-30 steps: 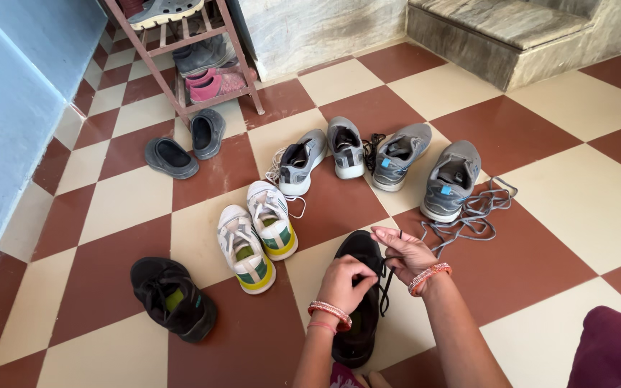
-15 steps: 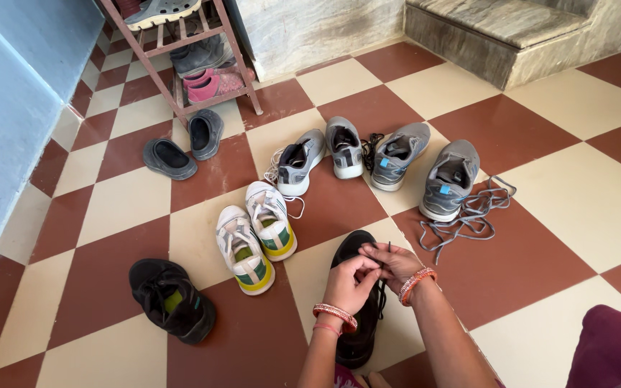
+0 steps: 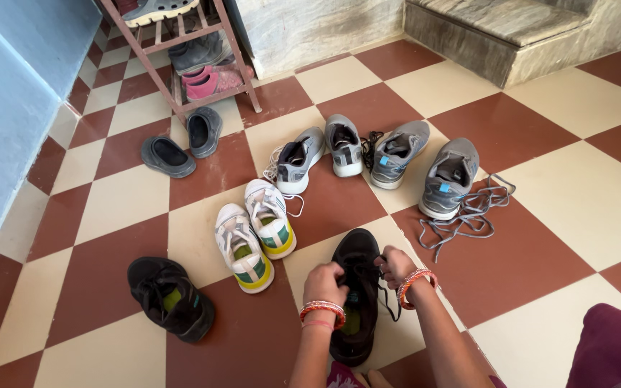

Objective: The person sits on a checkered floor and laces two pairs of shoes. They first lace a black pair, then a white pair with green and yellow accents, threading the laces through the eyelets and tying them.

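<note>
A black sneaker [image 3: 357, 251] lies on the checkered floor in front of me, toe pointing away. My left hand [image 3: 325, 280] grips the shoe's left side by the lace holes. My right hand [image 3: 395, 264] pinches the black lace [image 3: 389, 302] at the shoe's right side, and the lace's loose end trails down past my wrist. Both wrists carry orange bangles. The matching black sneaker [image 3: 170, 297] sits apart at the lower left.
A white pair with green and yellow insoles [image 3: 254, 233] lies left of my hands. Several grey sneakers [image 3: 389, 162] and a loose grey lace [image 3: 468, 214] lie beyond. Grey slip-ons [image 3: 181, 144] sit by a red shoe rack [image 3: 195, 65]. A marble step [image 3: 497, 36] rises at the back right.
My hands dropped from above the shoe, where they held the lace end together, onto its two sides. The right hand came in toward the shoe.
</note>
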